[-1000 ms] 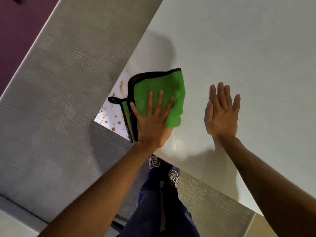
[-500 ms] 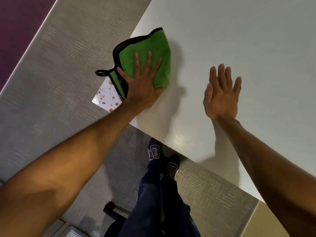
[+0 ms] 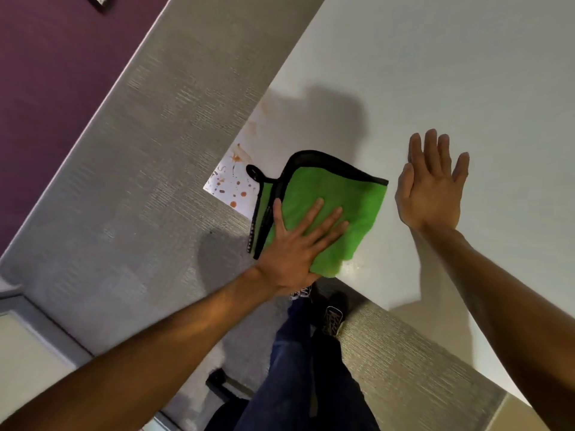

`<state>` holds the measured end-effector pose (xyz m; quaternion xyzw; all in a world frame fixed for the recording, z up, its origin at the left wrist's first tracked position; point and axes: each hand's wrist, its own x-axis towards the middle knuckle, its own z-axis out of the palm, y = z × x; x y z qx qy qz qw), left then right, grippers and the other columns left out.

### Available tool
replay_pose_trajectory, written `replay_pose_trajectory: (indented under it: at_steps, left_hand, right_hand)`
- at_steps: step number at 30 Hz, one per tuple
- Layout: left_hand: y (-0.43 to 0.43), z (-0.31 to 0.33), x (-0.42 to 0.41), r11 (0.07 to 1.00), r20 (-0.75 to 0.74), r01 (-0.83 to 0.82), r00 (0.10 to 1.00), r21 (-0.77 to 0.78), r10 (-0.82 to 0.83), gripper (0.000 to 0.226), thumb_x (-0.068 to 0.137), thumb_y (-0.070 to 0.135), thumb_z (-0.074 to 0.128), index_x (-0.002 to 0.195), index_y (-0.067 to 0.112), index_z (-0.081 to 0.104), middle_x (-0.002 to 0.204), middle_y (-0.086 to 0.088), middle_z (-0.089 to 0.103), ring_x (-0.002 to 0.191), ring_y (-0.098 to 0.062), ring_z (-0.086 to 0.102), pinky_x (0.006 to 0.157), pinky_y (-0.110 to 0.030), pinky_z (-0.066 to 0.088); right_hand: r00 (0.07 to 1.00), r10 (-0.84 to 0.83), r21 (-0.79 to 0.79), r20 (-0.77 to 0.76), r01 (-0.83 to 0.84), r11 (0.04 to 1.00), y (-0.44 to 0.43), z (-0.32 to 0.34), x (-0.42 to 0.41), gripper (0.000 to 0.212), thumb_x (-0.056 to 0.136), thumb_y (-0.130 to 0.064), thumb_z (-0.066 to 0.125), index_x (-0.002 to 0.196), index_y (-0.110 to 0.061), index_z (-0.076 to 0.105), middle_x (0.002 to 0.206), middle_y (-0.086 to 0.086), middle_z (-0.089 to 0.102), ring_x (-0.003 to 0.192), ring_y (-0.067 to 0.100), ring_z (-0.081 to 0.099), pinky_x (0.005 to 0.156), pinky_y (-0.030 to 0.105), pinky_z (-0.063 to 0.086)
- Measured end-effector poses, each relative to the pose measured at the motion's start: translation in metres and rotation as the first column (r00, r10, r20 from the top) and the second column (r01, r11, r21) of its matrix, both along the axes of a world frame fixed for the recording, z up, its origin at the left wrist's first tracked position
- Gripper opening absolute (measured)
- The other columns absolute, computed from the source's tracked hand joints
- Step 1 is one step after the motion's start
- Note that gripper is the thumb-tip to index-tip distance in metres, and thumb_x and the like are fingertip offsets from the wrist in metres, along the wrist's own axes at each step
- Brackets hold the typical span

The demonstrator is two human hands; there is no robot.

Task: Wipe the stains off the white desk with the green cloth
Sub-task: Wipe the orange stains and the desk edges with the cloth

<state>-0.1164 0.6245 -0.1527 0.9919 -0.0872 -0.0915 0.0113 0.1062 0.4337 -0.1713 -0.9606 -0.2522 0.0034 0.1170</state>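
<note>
Our left hand (image 3: 295, 244) presses flat on the green cloth (image 3: 329, 209), stains (image 3: 231, 181) just beyond it at the tabletop (image 3: 435, 73) corner; right hand (image 3: 431, 194) rests spread, holding nothing.

White desk surface (image 3: 451, 73) lies bare beyond and right of the flat right hand (image 3: 431, 194). Near corner obstructed: left hand (image 3: 295, 247) flat on black-edged green cloth (image 3: 336, 197); narrow bare gap separates cloth and right hand.
</note>
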Motion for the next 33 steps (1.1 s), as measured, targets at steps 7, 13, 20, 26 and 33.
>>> replay_pose_trajectory:
  at_steps: [7, 13, 20, 26, 33]
  left_hand:
    - [0.017, 0.003, 0.005, 0.983, 0.024, -0.185, 0.982, 0.004, 0.185, 0.091, 0.088, 0.079, 0.04, 0.161, 0.031, 0.014, 0.171, -0.003, 0.011, 0.157, -0.03, 0.009, 0.111, -0.078, 0.009]
    - [0.064, 0.013, 0.002, 0.971, 0.01, -0.228, 0.974, 0.066, 0.228, 0.09, 0.089, 0.075, 0.044, 0.162, 0.035, 0.008, 0.172, -0.004, 0.005, 0.158, -0.034, 0.001, 0.114, -0.076, 0.01]
    - [0.13, 0.015, 0.018, 0.908, -0.041, -0.377, 0.92, 0.183, 0.39, 0.104, 0.081, 0.075, 0.056, 0.158, 0.046, -0.007, 0.171, -0.005, -0.009, 0.156, -0.038, -0.01, 0.108, -0.085, 0.011]
    - [0.16, 0.009, 0.043, 0.878, -0.023, -0.477, 0.878, 0.026, 0.478, 0.086, 0.088, 0.071, 0.046, 0.158, 0.049, 0.0, 0.171, -0.008, -0.003, 0.155, -0.043, -0.003, 0.1, -0.088, 0.019]
    - [0.134, 0.008, 0.042, 0.884, -0.011, -0.462, 0.886, 0.07, 0.464, 0.082, 0.09, 0.077, 0.02, 0.16, 0.04, -0.003, 0.172, -0.002, -0.003, 0.155, -0.045, -0.002, 0.103, -0.085, 0.019]
  right_hand:
    - [0.999, 0.015, 0.028, 0.034, -0.016, 0.999, -0.002, -0.003, 0.0, 0.057, 0.109, -0.035, 0.015, 0.164, -0.022, 0.012, 0.173, 0.002, 0.01, 0.161, 0.023, 0.005, 0.128, 0.058, 0.007]
    - [0.997, 0.039, 0.076, 0.067, -0.044, 0.996, -0.002, -0.005, 0.0, 0.058, 0.109, -0.035, 0.016, 0.165, -0.02, 0.011, 0.173, 0.002, 0.007, 0.161, 0.024, 0.006, 0.127, 0.058, 0.005]
    - [0.998, 0.045, 0.063, 0.037, -0.047, 0.997, 0.0, 0.0, 0.001, 0.059, 0.107, -0.032, 0.019, 0.164, -0.017, 0.013, 0.173, 0.005, 0.008, 0.161, 0.025, 0.006, 0.126, 0.061, 0.007]
    - [0.998, 0.05, 0.05, 0.028, -0.051, 0.997, 0.0, -0.002, 0.002, 0.059, 0.108, -0.032, 0.02, 0.164, -0.017, 0.012, 0.173, 0.005, 0.007, 0.161, 0.025, 0.004, 0.126, 0.061, 0.006]
    - [0.998, 0.065, 0.06, -0.01, -0.064, 0.996, -0.001, -0.002, 0.002, 0.06, 0.107, -0.032, 0.02, 0.165, -0.017, 0.009, 0.173, 0.004, 0.005, 0.161, 0.024, 0.001, 0.125, 0.063, 0.005]
